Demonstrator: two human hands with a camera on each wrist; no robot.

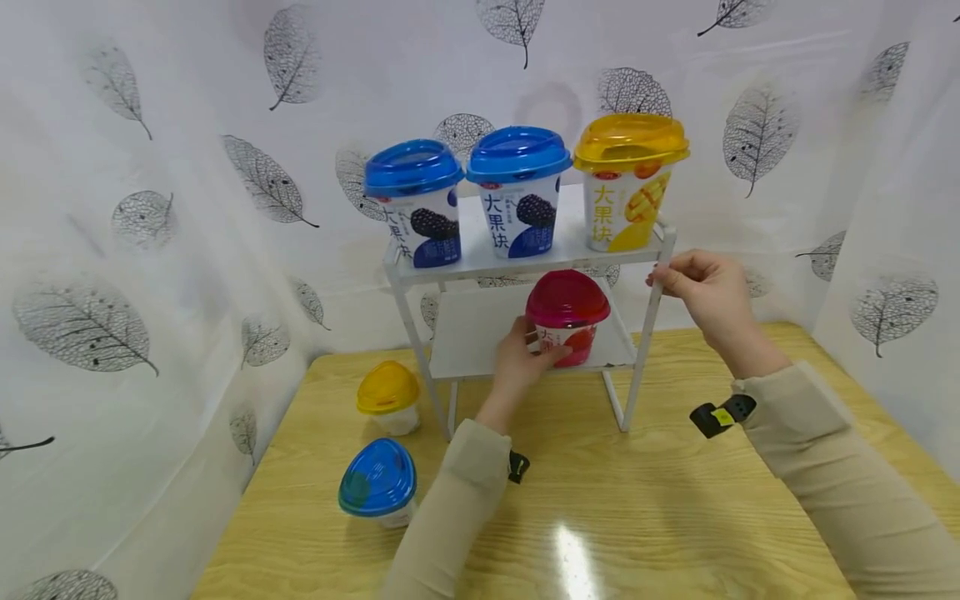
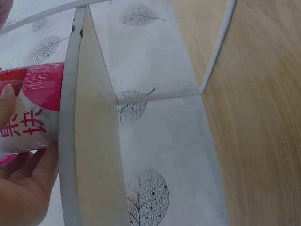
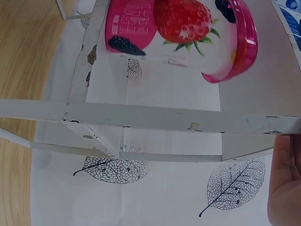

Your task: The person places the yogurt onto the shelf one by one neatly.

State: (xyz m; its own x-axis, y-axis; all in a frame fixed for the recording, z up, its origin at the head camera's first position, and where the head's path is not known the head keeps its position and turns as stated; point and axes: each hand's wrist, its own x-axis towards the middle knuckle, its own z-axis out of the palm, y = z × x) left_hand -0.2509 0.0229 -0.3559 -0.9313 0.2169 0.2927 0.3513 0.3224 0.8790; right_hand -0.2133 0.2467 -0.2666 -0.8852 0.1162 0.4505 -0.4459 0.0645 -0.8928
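Observation:
My left hand [image 1: 517,360] grips a yogurt cup [image 1: 566,312] with a dark pink lid and a strawberry print. The cup is upright at the front of the lower shelf [image 1: 468,333] of a white metal rack. In the left wrist view, the thumb and fingers reach around the cup [image 2: 40,103] from either side, its base close to the shelf edge. My right hand [image 1: 712,300] pinches the rack's right front post [image 1: 647,329] near the top shelf. In the right wrist view, the fingers of this hand [image 3: 286,179] touch the white post [image 3: 188,119].
On the top shelf stand two blue-lidded blackberry cups [image 1: 414,204] [image 1: 521,193] and a yellow-lidded cup [image 1: 630,183]. Left of the rack, another yellow-lidded cup [image 1: 388,396] and a blue-lidded cup [image 1: 380,481] stand on the wooden table [image 1: 637,508]. A leaf-print curtain [image 1: 187,275] hangs behind.

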